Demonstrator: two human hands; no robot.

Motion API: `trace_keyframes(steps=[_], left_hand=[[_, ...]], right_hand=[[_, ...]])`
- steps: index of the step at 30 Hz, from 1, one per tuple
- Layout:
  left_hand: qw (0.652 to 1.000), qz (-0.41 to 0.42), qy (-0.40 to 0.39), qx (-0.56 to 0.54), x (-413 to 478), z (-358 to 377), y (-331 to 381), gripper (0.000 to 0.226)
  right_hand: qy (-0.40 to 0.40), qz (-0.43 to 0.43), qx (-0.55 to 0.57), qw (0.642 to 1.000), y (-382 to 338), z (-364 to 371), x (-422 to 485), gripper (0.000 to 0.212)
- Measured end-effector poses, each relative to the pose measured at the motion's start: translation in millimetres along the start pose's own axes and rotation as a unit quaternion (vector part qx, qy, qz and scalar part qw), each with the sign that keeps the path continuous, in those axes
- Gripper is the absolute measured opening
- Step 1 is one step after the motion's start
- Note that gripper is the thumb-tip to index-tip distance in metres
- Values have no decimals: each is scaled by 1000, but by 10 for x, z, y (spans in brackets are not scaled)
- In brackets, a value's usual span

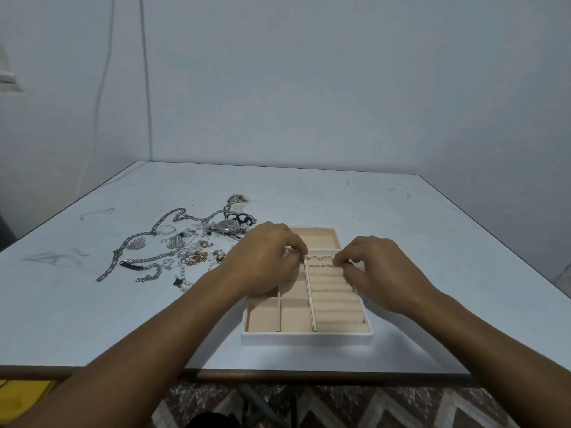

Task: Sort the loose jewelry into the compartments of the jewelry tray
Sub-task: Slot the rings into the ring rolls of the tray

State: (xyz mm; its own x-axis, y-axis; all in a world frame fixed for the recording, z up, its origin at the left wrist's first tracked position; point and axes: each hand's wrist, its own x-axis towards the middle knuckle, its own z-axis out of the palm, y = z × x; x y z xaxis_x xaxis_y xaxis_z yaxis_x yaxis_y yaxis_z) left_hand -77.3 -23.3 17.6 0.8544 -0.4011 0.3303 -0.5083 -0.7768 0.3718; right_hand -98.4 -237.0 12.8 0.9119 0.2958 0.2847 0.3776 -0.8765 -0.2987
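Presently on the white tabletop (340,205): one jewelry tray (307,338), pink-lined, near the front edge, with four rings (321,261) seated in its ring-roll section. Left hand (265,261) and right hand (380,267) rest over the tray, fingers curled and pinched; contents of either pinch cannot be told. Loose jewelry (173,248), chains and a watch (228,226) included, lies left of the tray.

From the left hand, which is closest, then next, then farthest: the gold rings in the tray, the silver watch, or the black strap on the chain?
1. Gold rings in the tray's padded ring rolls, just right of the left hand.
2. Silver wristwatch, on the table beyond the hand.
3. Black strap on the silver chain, far out to the left.
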Motion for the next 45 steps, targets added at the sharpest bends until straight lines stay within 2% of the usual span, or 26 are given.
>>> trace_keyframes(steps=[15,20,30,37,45], left_hand=[[1000,6,-9,-13,7,17,26,24],[1000,14,-6,-12,20,28,39,23],[998,59,-4,-21,246,253,313,23],[992,46,-97,64,499,486,627,26],[986,45,-148,62,584,602,739,27]], right_hand=[[-2,3,10,1000,30,77,-74,30],[10,17,58,998,104,30,-49,32],[63,120,161,978,521,-357,-167,24],[39,196,117,973,835,-487,-337,18],[8,222,115,968,949,-397,-342,14]])
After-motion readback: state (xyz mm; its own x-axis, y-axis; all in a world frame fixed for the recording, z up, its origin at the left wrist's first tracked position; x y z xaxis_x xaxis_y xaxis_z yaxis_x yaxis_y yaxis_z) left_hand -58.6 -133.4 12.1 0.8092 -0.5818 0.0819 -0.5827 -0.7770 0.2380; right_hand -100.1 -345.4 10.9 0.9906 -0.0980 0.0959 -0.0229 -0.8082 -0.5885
